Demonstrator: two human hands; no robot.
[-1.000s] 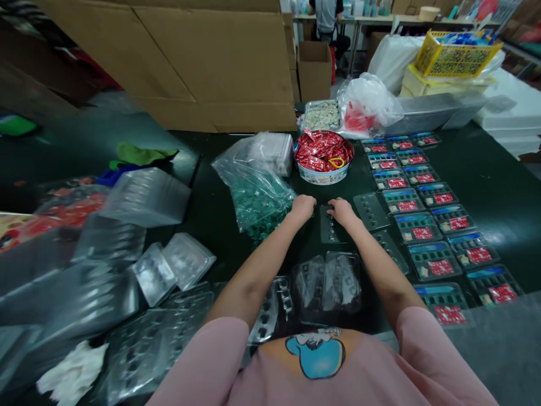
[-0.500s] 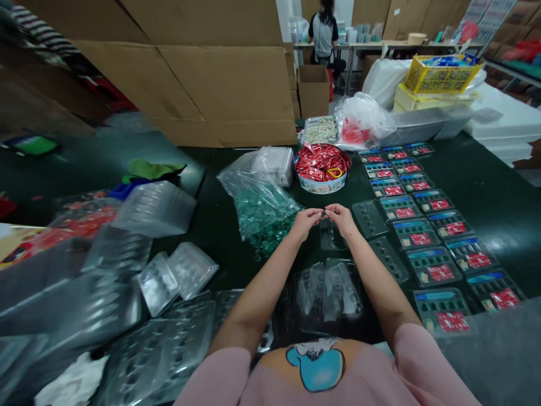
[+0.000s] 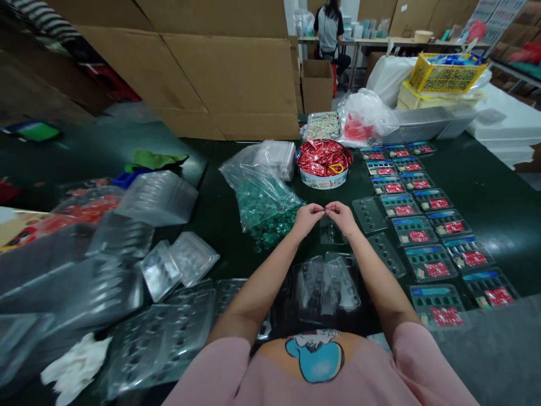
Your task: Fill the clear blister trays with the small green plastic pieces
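1. Left hand (image 3: 306, 220) and right hand (image 3: 341, 218) meet, fingertips pinched, by the clear tray (image 3: 333, 234); cannot tell on what.
2. Left hand drifting sideways could scatter the nearby green pieces (image 3: 270, 228).

The left hand (image 3: 307, 219) and right hand (image 3: 340, 217) meet fingertip to fingertip over a clear tray (image 3: 332, 231) on the dark tabletop (image 3: 203, 225); what they pinch is too small to tell. Beside the left hand lies a plastic bag (image 3: 262, 189) with green pieces (image 3: 270, 225). Beyond stands a round tin (image 3: 324, 180) of red packets (image 3: 322, 157). Filled trays (image 3: 418, 231) line the right.
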